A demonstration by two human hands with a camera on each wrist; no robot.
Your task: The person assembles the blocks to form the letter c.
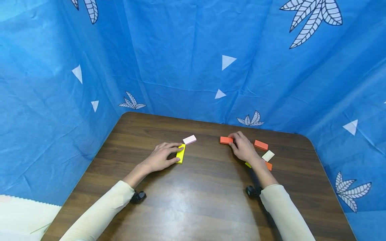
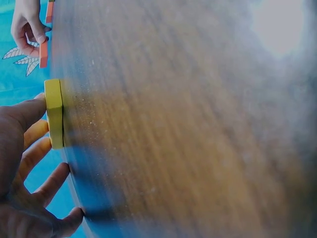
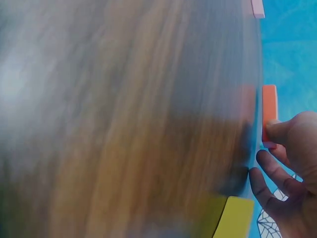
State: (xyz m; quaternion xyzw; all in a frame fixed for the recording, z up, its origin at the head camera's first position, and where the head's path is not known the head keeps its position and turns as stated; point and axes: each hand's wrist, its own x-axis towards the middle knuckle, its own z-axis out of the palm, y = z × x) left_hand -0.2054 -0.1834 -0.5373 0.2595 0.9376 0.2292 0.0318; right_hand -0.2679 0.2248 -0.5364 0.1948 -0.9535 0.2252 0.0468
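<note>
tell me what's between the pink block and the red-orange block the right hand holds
Only bare tabletop: in the head view, nothing lies between the pink block and the red-orange block.

The yellow block [image 1: 181,154] in the left grip [image 1: 163,158] and the orange-red block [image 1: 224,140] in the right grip [image 1: 243,149] look smooth and matt, the tabletop [image 1: 196,201] beneath shows glossy wood grain, and creased cloth [image 1: 181,60] hangs beyond.

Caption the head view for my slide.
Left hand pinches a yellow block, right hand an orange-red block, at a brown table.
</note>
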